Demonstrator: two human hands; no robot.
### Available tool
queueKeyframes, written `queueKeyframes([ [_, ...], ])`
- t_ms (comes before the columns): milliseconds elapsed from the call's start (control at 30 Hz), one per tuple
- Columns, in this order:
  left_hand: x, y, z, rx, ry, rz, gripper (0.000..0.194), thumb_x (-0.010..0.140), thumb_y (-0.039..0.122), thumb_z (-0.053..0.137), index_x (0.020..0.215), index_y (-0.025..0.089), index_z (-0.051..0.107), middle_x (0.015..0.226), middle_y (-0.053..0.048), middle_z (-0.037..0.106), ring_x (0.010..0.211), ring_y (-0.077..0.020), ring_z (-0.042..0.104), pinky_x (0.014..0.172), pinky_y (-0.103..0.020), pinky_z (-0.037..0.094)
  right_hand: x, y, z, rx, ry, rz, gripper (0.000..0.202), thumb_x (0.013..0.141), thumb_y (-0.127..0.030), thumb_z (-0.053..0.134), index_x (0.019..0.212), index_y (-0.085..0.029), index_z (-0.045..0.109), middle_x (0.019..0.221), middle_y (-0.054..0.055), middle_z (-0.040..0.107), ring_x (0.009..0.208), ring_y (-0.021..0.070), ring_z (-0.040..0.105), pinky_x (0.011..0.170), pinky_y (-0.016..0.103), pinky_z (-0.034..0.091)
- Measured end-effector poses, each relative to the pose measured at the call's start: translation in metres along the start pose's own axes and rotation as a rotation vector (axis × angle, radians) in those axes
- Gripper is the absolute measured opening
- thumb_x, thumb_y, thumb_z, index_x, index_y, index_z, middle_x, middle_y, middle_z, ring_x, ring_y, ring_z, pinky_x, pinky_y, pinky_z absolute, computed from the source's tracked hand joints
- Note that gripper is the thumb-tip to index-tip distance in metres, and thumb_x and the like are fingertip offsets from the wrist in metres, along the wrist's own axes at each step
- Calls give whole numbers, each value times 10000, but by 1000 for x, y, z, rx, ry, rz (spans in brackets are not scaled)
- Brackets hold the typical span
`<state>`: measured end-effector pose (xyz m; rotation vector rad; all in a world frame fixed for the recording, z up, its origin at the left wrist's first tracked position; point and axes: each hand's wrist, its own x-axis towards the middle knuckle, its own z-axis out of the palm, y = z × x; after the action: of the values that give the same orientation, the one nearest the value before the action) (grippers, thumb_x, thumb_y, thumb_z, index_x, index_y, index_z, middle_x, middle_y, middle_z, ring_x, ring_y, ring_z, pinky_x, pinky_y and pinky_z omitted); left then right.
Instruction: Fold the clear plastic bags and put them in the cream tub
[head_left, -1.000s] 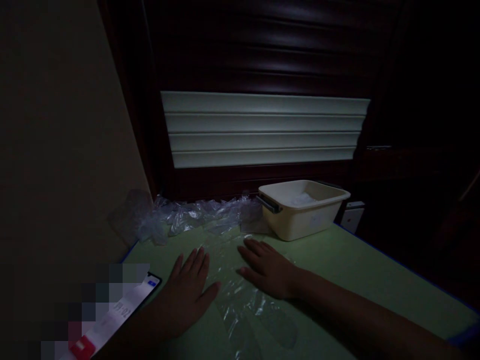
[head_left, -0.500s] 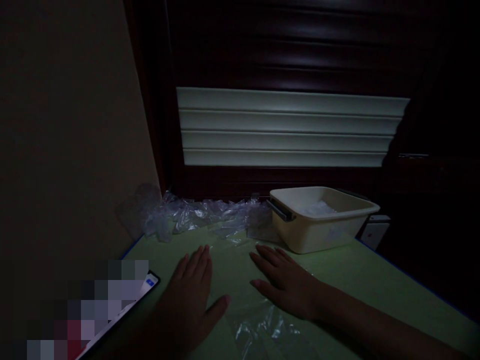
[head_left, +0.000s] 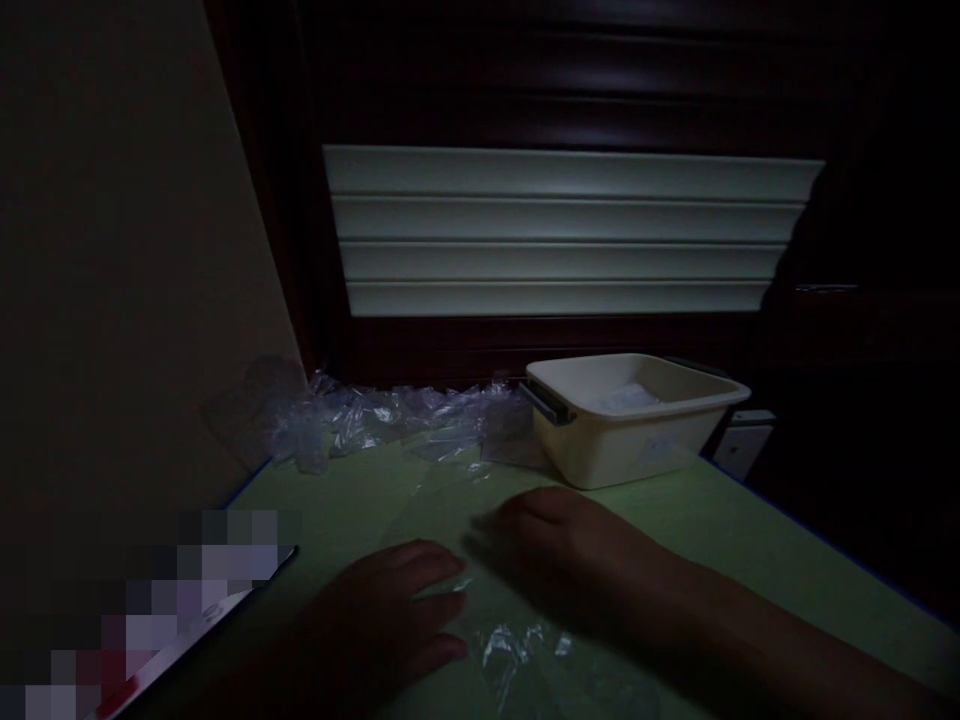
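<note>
A thin clear plastic bag lies on the green tabletop, its shiny creases catching light between my two hands. My left hand hovers at or just above its left side, thumb and fingers apart and pointing right, nothing visible in them. On the other side my right hand is arched over the bag with bent fingers; motion blur and shadow hide the fingertips, so I cannot tell whether they pinch the plastic.
A cream plastic basin with dark handles stands at the back right, something whitish inside. Crumpled clear plastic bags line the back edge. A lit phone, partly pixelated, is at left. Behind rises a dark louvred panel with pale slats.
Both hands were spread flat on the table; now the fingers are bent. My left hand has turned its fingers rightward, and the right hand has lifted and curled. The view has shifted slightly.
</note>
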<state>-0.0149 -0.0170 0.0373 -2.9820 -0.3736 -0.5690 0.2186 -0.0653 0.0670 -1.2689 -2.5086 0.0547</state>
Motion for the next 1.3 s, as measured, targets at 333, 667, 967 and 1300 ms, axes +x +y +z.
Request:
queueKeyframes([
  [333,-1,9,3,-135,89,8,135,860,186,563,734,208,605,932,4,667,810,-132,628,666,-186,490,-10,-15,-1,383,-191,-148,271,743,6,546,958,-107,666,930,66,663,844,134,605,765,191,456],
  [667,-2,9,4,-160,33,-12,98,790,119,601,737,199,624,951,-21,666,844,-160,639,663,-212,512,-8,-17,-6,478,-389,-246,300,616,20,709,892,-94,689,913,61,693,900,171,614,830,232,459],
  [967,-1,11,-2,-193,-17,-46,165,733,129,694,868,200,630,991,-21,667,907,-174,617,748,-232,495,-11,-16,4,663,-339,-180,155,721,18,577,720,-131,620,703,-13,568,703,107,524,690,188,425],
  [1300,-1,8,5,-336,20,-130,281,663,106,764,887,201,624,884,-12,635,816,-171,582,685,-240,468,-10,-13,6,1159,-307,191,223,831,-347,600,774,-167,482,750,-10,525,664,98,486,651,244,398],
])
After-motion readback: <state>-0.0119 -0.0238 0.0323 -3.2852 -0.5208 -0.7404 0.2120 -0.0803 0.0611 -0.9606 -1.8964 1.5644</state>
